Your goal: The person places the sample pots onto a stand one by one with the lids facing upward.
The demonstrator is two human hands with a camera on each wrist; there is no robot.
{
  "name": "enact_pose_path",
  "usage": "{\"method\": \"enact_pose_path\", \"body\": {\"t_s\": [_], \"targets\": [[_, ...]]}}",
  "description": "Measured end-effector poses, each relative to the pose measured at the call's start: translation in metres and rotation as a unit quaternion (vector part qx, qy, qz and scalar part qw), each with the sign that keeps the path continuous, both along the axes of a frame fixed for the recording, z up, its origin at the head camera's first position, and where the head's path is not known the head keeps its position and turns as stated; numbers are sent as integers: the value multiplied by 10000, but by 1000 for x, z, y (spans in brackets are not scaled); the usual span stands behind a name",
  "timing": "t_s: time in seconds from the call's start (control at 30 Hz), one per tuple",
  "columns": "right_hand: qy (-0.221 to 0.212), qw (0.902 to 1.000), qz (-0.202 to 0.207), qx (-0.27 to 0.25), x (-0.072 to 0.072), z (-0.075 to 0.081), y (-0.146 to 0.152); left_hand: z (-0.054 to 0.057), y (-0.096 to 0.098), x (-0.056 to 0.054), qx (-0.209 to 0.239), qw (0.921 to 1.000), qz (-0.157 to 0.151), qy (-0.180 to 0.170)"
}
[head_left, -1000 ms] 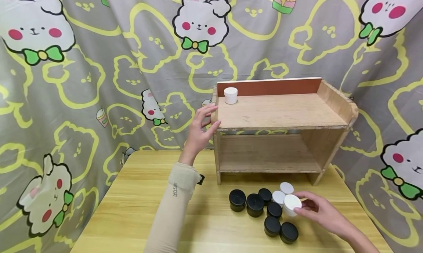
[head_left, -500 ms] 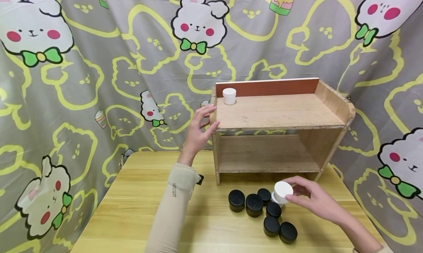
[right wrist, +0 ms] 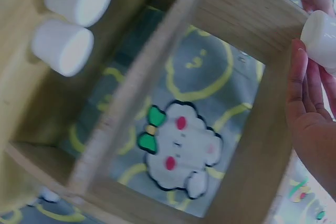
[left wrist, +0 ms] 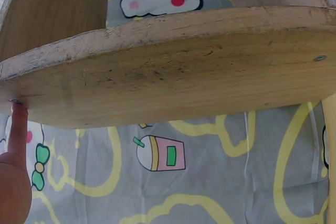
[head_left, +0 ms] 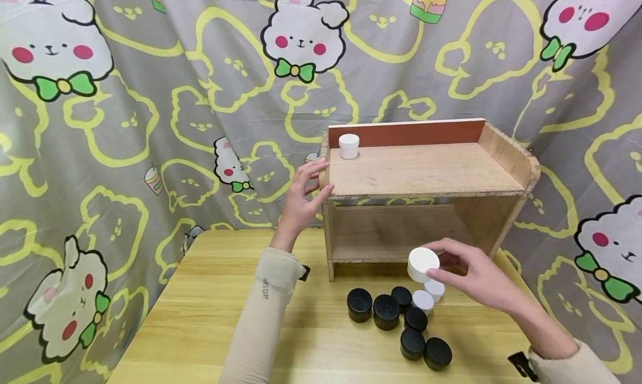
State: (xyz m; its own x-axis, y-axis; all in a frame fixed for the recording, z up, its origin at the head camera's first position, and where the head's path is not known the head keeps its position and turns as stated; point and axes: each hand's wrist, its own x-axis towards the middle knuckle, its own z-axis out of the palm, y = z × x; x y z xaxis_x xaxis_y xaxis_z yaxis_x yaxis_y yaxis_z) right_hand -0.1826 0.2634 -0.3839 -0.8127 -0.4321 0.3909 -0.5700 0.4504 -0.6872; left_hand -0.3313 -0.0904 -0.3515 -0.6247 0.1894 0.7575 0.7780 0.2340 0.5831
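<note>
In the head view my right hand (head_left: 466,270) pinches a white screw-lid jar (head_left: 423,264) between thumb and fingers, raised over the tabletop in front of the shelf. The same jar (right wrist: 321,40) shows at the right edge of the right wrist view. My left hand (head_left: 303,197) lies against the left side of a small two-tier wooden shelf (head_left: 426,169), fingers extended. In the left wrist view a fingertip (left wrist: 19,111) presses the side board (left wrist: 173,77). Another white jar (head_left: 349,146) stands upright on the upper tier, in its back left corner.
Two white jars (head_left: 423,300) stand on the wooden table (head_left: 210,295) below the raised one. Several black-lidded jars (head_left: 386,311) cluster to their left and front. Behind the shelf hangs a patterned grey curtain (head_left: 190,94).
My right hand has lifted the white jar up and leftward from beside the other jars, towards the shelf. The left hand stays at the shelf's side.
</note>
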Motion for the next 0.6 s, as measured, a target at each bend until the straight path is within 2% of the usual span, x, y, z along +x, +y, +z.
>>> {"method": "enact_pose_path", "body": {"t_s": [0.27, 0.37, 0.47, 0.6], "targets": [[319, 9994, -30, 163, -9, 44, -11, 2, 2, 2, 92, 9999, 60, -81], [257, 9995, -99, 174, -11, 55, -14, 7, 4, 8, 90, 9998, 99, -138], [190, 9994, -219, 163, -13, 64, -16, 13, 6, 18, 76, 9998, 87, -170], [201, 9991, -348, 130, -16, 74, -21, 11, 5, 16, 84, 9998, 79, -138]]}}
